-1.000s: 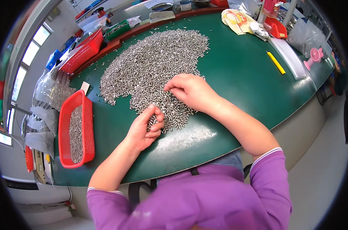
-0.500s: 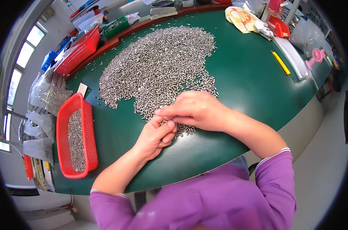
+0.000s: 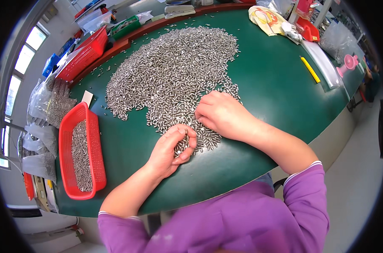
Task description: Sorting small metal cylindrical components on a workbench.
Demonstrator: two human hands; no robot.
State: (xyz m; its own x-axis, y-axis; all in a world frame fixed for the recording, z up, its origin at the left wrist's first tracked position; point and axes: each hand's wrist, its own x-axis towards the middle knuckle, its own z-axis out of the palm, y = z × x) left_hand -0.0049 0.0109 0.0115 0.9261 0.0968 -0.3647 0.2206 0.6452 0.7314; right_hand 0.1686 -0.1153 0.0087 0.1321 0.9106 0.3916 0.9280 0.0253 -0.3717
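A wide heap of small shiny metal pins (image 3: 170, 67) covers the middle of the green table. My left hand (image 3: 168, 149) is at the near edge of this heap, its thumb and forefinger closed on one small metal pin (image 3: 186, 132). The other fingers of that hand curl round, with loose pins showing between them. My right hand (image 3: 223, 114) rests over the right front of the heap, fingers bent and drawn together, fingertips down at the pins. Whatever lies between those fingertips is hidden.
A long red basket (image 3: 99, 147) partly filled with metal pins stands at the left. Clear bags of parts (image 3: 43, 135) lie beyond it. A red ledge (image 3: 128, 41) edges the far side. A yellow cutter (image 3: 310, 69) and a pink stand (image 3: 347, 64) are at the right.
My hands were together with fingertips meeting; now they are apart. The right has gone to the right onto the heap, while the left has opened its grip into a ring with a pin showing.
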